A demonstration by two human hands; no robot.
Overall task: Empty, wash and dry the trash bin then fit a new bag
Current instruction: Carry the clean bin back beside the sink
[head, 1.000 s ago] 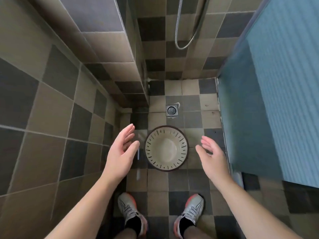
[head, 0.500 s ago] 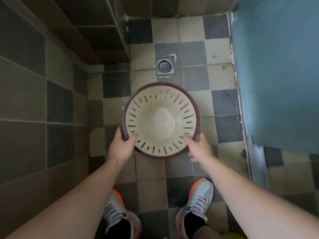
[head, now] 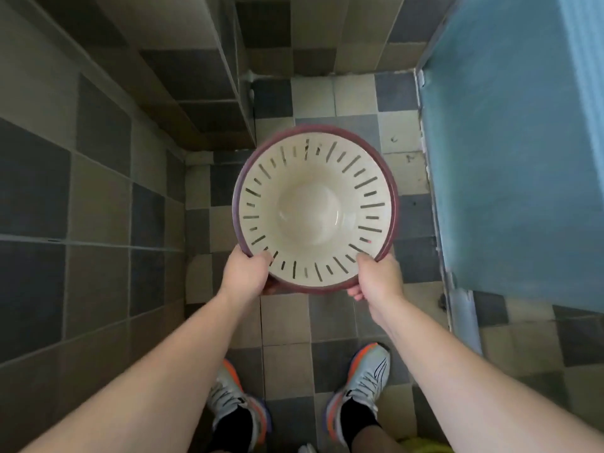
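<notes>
The checkered tile floor (head: 284, 322) runs under me, with a tiled wall (head: 81, 191) on my left and a blue door (head: 510, 174) on my right. I hold the trash bin (head: 313, 207) up in front of me, mouth facing me, cream inside with dark slits and a maroon rim. My left hand (head: 245, 276) grips the near rim on one side, my right hand (head: 379, 276) the other, thumbs hooked inside. My sneakers (head: 366, 380) stand below.
</notes>
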